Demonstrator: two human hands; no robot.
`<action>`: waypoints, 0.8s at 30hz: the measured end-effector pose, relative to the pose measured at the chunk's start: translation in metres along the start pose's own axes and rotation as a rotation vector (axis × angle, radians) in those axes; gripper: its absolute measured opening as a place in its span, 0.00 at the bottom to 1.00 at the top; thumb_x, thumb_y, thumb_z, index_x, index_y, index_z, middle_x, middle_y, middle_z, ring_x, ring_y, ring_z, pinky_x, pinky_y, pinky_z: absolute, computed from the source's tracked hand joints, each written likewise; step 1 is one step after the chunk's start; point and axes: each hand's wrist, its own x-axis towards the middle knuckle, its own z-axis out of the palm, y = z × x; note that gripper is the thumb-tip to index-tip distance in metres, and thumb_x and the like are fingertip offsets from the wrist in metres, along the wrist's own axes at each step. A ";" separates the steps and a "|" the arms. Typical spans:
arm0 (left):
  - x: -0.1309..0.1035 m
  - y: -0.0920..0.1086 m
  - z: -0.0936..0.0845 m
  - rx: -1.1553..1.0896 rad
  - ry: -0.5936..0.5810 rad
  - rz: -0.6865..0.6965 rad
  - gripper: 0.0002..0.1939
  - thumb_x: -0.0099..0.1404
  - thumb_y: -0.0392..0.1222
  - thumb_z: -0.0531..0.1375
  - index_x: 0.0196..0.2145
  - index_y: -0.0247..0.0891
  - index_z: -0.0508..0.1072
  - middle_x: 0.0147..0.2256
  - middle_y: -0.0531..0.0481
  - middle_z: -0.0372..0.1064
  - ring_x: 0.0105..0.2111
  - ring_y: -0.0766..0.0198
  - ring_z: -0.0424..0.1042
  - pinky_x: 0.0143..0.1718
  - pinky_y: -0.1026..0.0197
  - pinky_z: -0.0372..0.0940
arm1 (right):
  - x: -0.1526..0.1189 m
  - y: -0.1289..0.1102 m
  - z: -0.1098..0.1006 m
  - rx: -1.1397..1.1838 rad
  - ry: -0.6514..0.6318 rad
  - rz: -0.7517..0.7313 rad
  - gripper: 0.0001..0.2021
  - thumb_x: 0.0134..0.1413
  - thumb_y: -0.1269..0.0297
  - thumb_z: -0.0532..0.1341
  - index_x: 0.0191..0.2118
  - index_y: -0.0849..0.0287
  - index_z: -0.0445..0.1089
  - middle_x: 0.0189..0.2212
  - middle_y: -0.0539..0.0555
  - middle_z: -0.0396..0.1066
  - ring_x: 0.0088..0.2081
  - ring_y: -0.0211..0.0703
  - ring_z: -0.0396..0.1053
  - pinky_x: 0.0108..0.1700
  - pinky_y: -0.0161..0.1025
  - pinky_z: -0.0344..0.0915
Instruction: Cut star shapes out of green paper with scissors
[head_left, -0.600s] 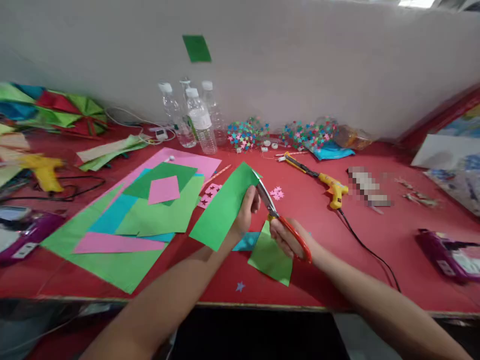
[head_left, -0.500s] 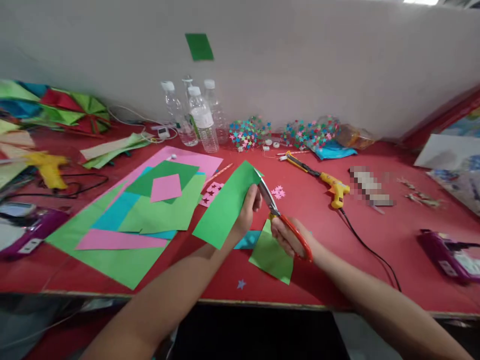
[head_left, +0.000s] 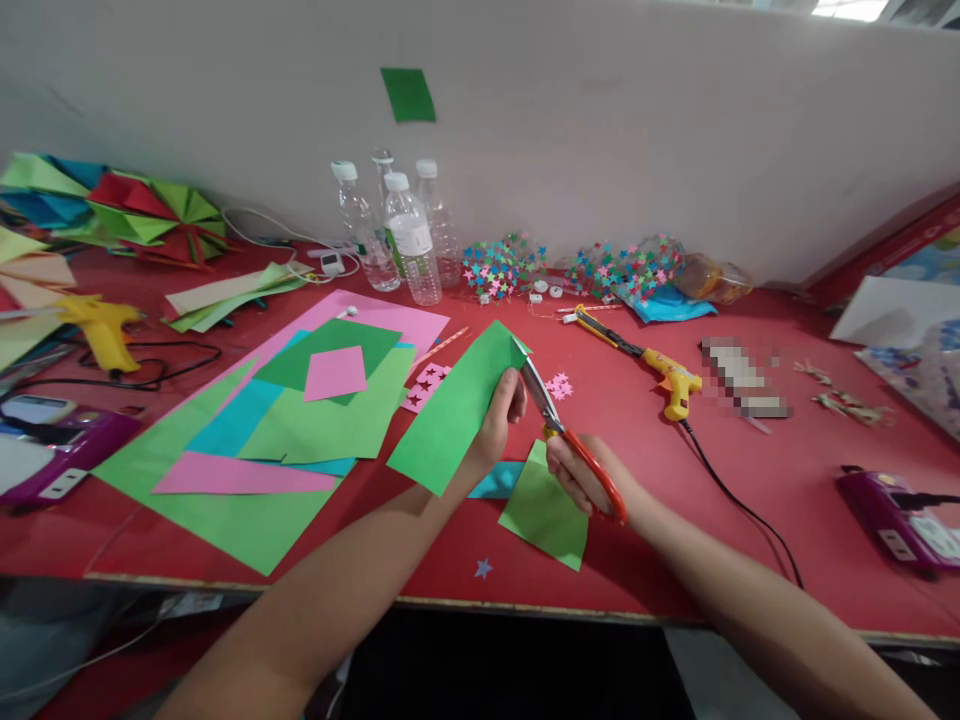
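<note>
A green sheet of paper (head_left: 454, 415) is held up in my left hand (head_left: 499, 415), the thumb and fingers closed on its right edge. My right hand (head_left: 581, 475) grips a pair of scissors (head_left: 596, 470) by the red handles. The scissor blades meet the top right corner of the green sheet, just above my left fingertips. Whether the blades are fully closed is hard to see. Beneath my hands lie a light green piece of paper (head_left: 551, 515) and a blue piece of paper (head_left: 496, 481).
Layered coloured paper (head_left: 225, 535) covers the left of the red table. Plastic bottles (head_left: 414, 250) stand by the wall. A yellow glue gun (head_left: 675, 385) with a trailing cord lies right, another glue gun (head_left: 105, 330) far left. Purple power strips (head_left: 892, 515) sit at both sides.
The camera view has shifted slightly, so the scene sits a little further right. Both hands keep their grips, and the scissors stay at the sheet's top right corner.
</note>
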 end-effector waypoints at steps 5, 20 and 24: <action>0.001 0.008 -0.001 0.023 -0.031 0.022 0.29 0.67 0.60 0.49 0.17 0.39 0.62 0.16 0.54 0.55 0.19 0.70 0.56 0.25 0.61 0.55 | -0.001 -0.001 -0.002 -0.049 0.021 -0.014 0.26 0.51 0.35 0.52 0.24 0.55 0.57 0.06 0.41 0.52 0.09 0.30 0.50 0.15 0.32 0.49; 0.027 0.009 -0.019 -0.150 0.166 0.108 0.14 0.62 0.50 0.61 0.25 0.38 0.67 0.19 0.56 0.66 0.19 0.72 0.65 0.22 0.67 0.61 | 0.003 0.002 -0.011 -0.059 0.005 0.003 0.24 0.53 0.39 0.54 0.23 0.55 0.58 0.05 0.42 0.53 0.09 0.31 0.49 0.16 0.32 0.50; 0.027 0.008 -0.020 -0.159 0.135 0.115 0.13 0.62 0.50 0.61 0.29 0.38 0.67 0.20 0.56 0.67 0.19 0.70 0.68 0.24 0.66 0.64 | 0.003 0.002 -0.009 -0.035 0.020 0.025 0.25 0.50 0.37 0.57 0.23 0.56 0.58 0.06 0.41 0.52 0.09 0.30 0.50 0.14 0.31 0.49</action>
